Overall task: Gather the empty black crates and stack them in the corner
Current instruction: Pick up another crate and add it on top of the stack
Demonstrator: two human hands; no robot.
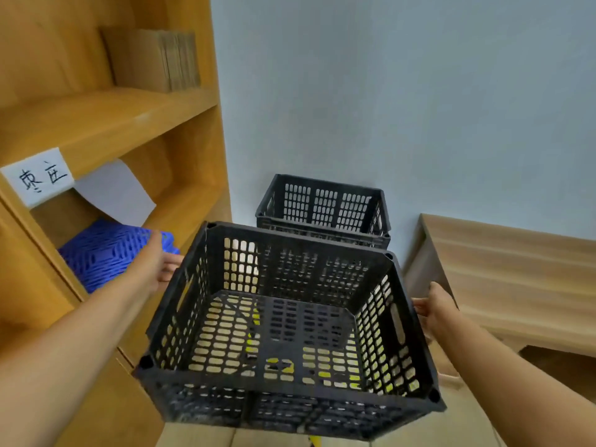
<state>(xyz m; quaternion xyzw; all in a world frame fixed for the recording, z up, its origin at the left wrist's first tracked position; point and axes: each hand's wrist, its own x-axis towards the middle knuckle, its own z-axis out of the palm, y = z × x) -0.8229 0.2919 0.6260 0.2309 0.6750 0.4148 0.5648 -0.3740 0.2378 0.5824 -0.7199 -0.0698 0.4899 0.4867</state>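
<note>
I hold an empty black perforated crate in the air, level, in front of me. My left hand grips its left wall by the handle slot. My right hand grips its right wall the same way. Beyond it, against the grey wall, stands a second black crate; a lower rim shows under it, so it seems to sit on another crate. The held crate hides its lower part. The held crate is nearer to me and apart from it.
A tall wooden shelf unit rises on the left, holding a blue plastic crate, a white sheet, a handwritten label and brown cardboard. A wooden desk stands at the right. Tan floor with yellow marks shows through the crate.
</note>
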